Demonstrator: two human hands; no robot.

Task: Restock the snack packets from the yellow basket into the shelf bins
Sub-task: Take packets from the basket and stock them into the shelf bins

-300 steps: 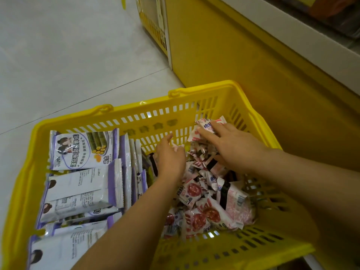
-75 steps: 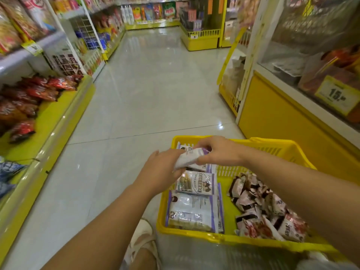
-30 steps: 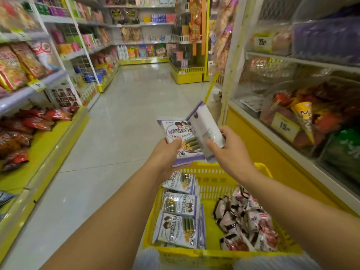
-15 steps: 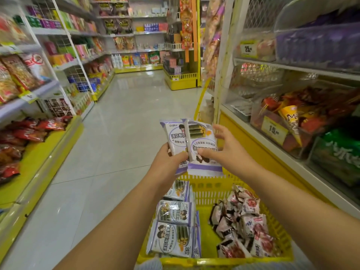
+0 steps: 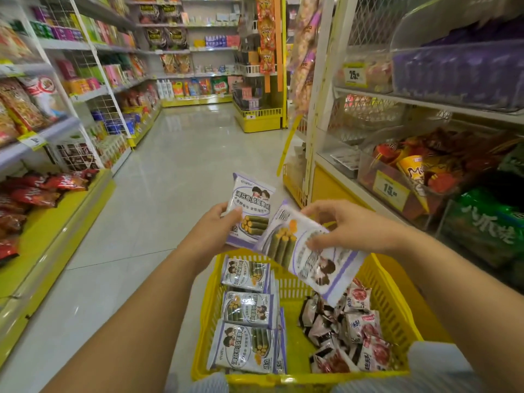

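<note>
My left hand (image 5: 215, 225) grips an upright white-and-purple snack packet (image 5: 251, 211) above the yellow basket (image 5: 394, 293). My right hand (image 5: 348, 225) pinches a second packet of the same kind (image 5: 309, 256), tilted sideways with its lower end hanging over the basket. The basket stands on the floor below both hands. Along its left side lie more purple packets (image 5: 246, 310); at its right is a heap of small pink-and-red packets (image 5: 354, 333).
Clear shelf bins (image 5: 402, 168) with price tags line the yellow-based shelf on the right; one holds red and orange snacks, an upper one (image 5: 459, 69) holds purple packets. Shelves of chips (image 5: 37, 191) run along the left. A tiled aisle (image 5: 170, 171) stretches ahead.
Both hands lifted packets out of the basket. Since half a second ago the two packets have separated, and the right one has turned sideways and dropped lower.
</note>
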